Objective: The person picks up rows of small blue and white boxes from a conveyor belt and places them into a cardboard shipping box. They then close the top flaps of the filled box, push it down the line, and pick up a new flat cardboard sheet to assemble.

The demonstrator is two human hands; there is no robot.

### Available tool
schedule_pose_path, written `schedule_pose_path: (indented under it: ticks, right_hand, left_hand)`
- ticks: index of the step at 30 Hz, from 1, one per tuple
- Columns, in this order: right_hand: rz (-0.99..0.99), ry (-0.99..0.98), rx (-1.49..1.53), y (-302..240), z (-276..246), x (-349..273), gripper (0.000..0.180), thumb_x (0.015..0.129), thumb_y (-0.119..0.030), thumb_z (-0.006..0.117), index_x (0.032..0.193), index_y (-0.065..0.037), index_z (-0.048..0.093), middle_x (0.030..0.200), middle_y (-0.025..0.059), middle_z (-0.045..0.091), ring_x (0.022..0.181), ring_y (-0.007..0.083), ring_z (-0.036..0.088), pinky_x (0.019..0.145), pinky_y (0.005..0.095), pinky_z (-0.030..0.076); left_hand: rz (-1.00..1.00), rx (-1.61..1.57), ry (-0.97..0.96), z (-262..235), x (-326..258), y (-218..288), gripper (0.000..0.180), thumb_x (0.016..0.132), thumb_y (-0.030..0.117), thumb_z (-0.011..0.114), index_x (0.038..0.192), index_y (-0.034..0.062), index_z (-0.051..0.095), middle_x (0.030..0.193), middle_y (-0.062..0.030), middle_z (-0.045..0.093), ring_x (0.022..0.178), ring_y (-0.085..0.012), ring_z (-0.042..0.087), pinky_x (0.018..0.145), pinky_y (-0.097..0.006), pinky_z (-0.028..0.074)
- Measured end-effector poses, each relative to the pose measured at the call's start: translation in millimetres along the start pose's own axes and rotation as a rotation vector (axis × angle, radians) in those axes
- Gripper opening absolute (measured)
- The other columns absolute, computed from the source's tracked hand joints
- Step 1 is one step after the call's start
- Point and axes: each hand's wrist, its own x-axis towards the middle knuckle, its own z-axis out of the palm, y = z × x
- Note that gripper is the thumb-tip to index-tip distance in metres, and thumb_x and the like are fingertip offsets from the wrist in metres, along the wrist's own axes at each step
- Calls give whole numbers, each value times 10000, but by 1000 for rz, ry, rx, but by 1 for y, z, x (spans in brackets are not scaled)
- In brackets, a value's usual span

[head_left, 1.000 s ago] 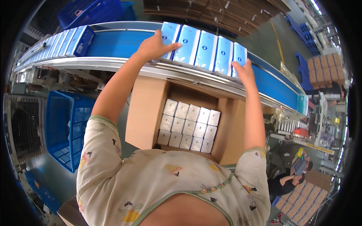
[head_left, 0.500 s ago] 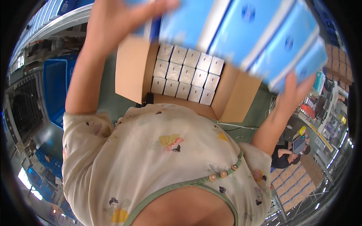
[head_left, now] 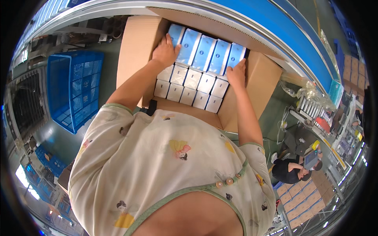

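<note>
A row of several blue and white flat boxes (head_left: 204,53) lies squeezed between my two hands, low inside an open cardboard carton (head_left: 136,47). My left hand (head_left: 165,51) presses on the row's left end, and my right hand (head_left: 236,72) presses on its right end. Beneath and in front of the row, several white boxes (head_left: 189,88) stand packed in neat rows in the carton.
A blue conveyor belt (head_left: 283,31) with a grey rail runs above the carton. A blue plastic crate (head_left: 73,88) stands on the floor to the left. At the lower right another person (head_left: 291,171) sits by stacked brown cartons (head_left: 303,196).
I gripped the row of blue boxes on the conveyor, lifted it up close to my head, then lowered it into the carton onto the white boxes.
</note>
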Motion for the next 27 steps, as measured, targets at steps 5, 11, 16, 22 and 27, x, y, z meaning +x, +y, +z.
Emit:
schedule_pose_path:
  ticks: [5, 11, 16, 22, 27]
  right_hand:
    - [-347, -175, -343, -24, -20, 6, 564, 822, -428, 417, 1343, -310, 237, 1408, 149, 172, 1285, 403, 129, 982, 582, 168]
    - [-203, -706, -214, -23, 30, 114, 592, 785, -618, 390, 1313, -362, 315, 1390, 82, 262, 1286, 318, 212, 1005, 462, 201]
    - [-126, -671, -231, -34, 34, 122, 481, 865, -491, 307, 1292, -286, 392, 1349, 68, 361, 1258, 255, 307, 1011, 312, 255]
    - [-163, -553, -130, -9, 54, 121, 541, 872, -512, 250, 1304, -209, 370, 1369, 69, 330, 1271, 253, 283, 1033, 346, 216]
    - [-67, -649, 298, -36, -3, 107, 554, 792, -510, 475, 1137, -80, 531, 1137, 86, 527, 1001, 181, 461, 901, 276, 330]
  left_hand:
    - [232, 336, 65, -10, -3, 11, 529, 864, 493, 341, 1334, 256, 294, 1393, -100, 241, 1268, -354, 221, 994, -470, 273]
    - [56, 109, -540, -7, 82, 26, 517, 850, 537, 305, 1270, 260, 424, 1263, -84, 456, 1199, -315, 373, 980, -423, 299]
    - [72, 30, -323, -16, 84, 29, 454, 869, 474, 355, 1058, 138, 595, 1030, -130, 592, 937, -316, 559, 815, -388, 440]
    - [615, 113, 102, -4, 5, 47, 719, 754, 620, 459, 1166, 31, 476, 1237, -123, 439, 1224, -268, 322, 1005, -497, 192]
    - [375, 298, 98, 17, 25, 87, 883, 666, 737, 428, 1160, 7, 477, 1148, -131, 477, 1149, -254, 374, 962, -548, 199]
